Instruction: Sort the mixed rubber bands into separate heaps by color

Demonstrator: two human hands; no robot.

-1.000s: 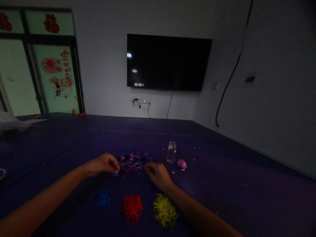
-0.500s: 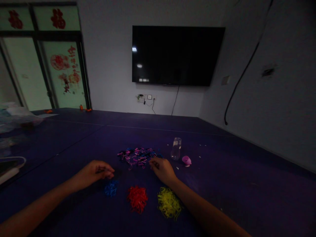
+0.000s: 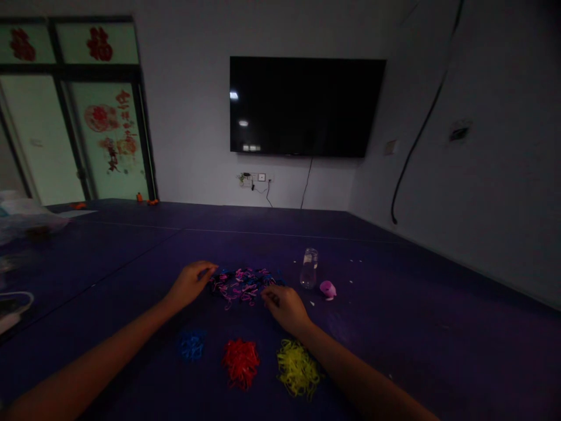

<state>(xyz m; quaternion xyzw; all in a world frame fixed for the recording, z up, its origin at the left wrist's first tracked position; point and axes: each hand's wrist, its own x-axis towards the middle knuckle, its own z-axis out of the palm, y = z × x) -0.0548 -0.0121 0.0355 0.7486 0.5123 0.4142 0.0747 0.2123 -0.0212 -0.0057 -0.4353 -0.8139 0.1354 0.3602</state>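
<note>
A mixed pile of pink, dark and blue rubber bands lies on the purple surface. At the pile's left edge is my left hand, thumb and forefinger brought together; whatever sits between the tips is too small to make out. Over the pile's right side my right hand has its fingers curled into a pinch, the tips touching or just above the bands. Closer to me lie three sorted heaps: blue rubber bands, red rubber bands and yellow rubber bands, the last beside my right forearm.
Right of the pile stands a clear bottle, with a pink cap and small white scraps near it. A clear plastic bag and a white-edged object with a cable lie at far left. A television hangs on the wall.
My left hand has moved away from the blue heap, forward and right to the mixed pile's left edge. My right hand stays by the pile. The camera view has shifted slightly.
</note>
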